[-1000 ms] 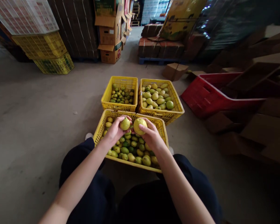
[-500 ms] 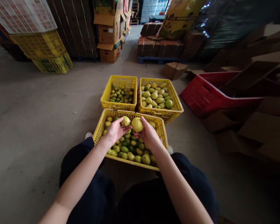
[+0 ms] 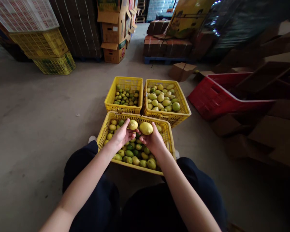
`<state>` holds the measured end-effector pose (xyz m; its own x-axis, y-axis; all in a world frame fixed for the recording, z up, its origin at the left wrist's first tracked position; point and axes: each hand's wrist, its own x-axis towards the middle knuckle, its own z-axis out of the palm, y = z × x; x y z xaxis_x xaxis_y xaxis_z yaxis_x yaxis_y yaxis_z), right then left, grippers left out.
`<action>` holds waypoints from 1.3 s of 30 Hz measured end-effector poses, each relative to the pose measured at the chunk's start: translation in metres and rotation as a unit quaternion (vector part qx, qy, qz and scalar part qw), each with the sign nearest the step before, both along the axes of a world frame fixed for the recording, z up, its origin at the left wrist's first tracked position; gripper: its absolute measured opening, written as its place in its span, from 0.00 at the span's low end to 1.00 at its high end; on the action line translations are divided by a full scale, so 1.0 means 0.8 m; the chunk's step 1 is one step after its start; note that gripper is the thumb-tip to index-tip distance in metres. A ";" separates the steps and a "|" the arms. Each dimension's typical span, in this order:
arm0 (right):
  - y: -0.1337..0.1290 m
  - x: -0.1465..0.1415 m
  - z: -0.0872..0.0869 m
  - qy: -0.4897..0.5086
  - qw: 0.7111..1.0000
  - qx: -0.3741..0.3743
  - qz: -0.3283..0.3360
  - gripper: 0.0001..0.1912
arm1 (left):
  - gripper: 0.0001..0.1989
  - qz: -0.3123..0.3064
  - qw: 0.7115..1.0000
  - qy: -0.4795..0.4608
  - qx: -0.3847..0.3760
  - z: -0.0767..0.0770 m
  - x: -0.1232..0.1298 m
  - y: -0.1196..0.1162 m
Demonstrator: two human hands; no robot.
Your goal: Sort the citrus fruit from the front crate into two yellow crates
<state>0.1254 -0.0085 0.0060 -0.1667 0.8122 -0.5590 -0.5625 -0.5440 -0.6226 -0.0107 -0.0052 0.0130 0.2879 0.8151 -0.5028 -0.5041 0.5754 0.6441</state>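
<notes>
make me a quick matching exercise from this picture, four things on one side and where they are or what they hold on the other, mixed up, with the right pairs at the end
Things
1. left hand
2. white crate
3. right hand
4. red crate

Places and states
A. stacked on top of a yellow crate
B. holding the larger yellow fruit
C. at the right side of the picture, beside cardboard
D. holding the smaller yellow fruit

Right pairs: 1-D, 2-A, 3-B, 4-C

Forearms (image 3: 83,180) extended, left hand (image 3: 122,135) curled, right hand (image 3: 154,139) curled beside it
</notes>
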 end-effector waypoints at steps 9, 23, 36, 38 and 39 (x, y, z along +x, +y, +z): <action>-0.002 -0.003 -0.017 -0.054 0.997 0.031 0.049 0.33 | 0.21 -0.008 0.999 0.028 0.028 -0.007 0.005 -0.004; 0.000 -0.002 -0.019 -0.072 0.995 0.024 0.066 0.32 | 0.26 -0.029 0.998 0.028 0.049 -0.022 -0.001 -0.001; 0.001 -0.001 -0.008 -0.038 0.997 0.017 0.058 0.26 | 0.23 -0.017 0.990 0.096 0.103 -0.025 -0.001 -0.002; 0.002 0.001 -0.009 -0.045 0.996 0.053 0.049 0.21 | 0.20 0.005 0.980 0.145 0.137 -0.022 -0.002 -0.001; 0.002 0.002 -0.010 -0.055 0.994 0.082 0.035 0.19 | 0.18 0.023 0.971 0.171 0.166 -0.020 -0.004 0.000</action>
<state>0.1273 -0.0069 -0.0018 -0.1714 0.8828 -0.4373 -0.4500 -0.4650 -0.7624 -0.0135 -0.0049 -0.0030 0.1090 0.9569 -0.2693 -0.2480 0.2885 0.9248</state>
